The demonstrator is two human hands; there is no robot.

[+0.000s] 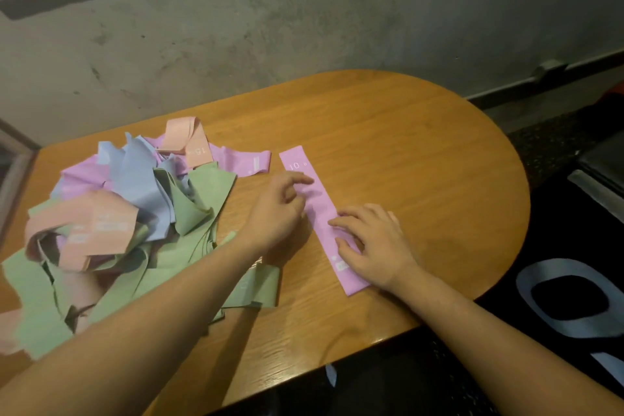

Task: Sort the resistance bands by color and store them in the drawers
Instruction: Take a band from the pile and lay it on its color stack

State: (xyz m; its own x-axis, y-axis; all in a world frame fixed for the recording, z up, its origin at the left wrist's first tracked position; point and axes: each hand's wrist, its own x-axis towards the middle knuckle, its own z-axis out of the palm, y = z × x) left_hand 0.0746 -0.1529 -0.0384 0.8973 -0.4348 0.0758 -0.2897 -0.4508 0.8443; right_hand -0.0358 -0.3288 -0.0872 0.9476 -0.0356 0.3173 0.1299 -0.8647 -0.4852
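The pink band (pixel 314 209) looks thin, light and limp. The right hand (pixel 374 243) presses it flat, fingers straight; the left hand (pixel 280 209) seems to touch its edge, grip unclear. Better to lift it at one end.

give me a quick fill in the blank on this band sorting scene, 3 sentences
1. The flat band under both hands is ____ in color.
2. The number printed near its far end is ____.
3. The tangled pile of bands lies on the person's ____ side of the wooden table.

The left hand and right hand both rest on the flat band.

Missing words: pink; 10; left
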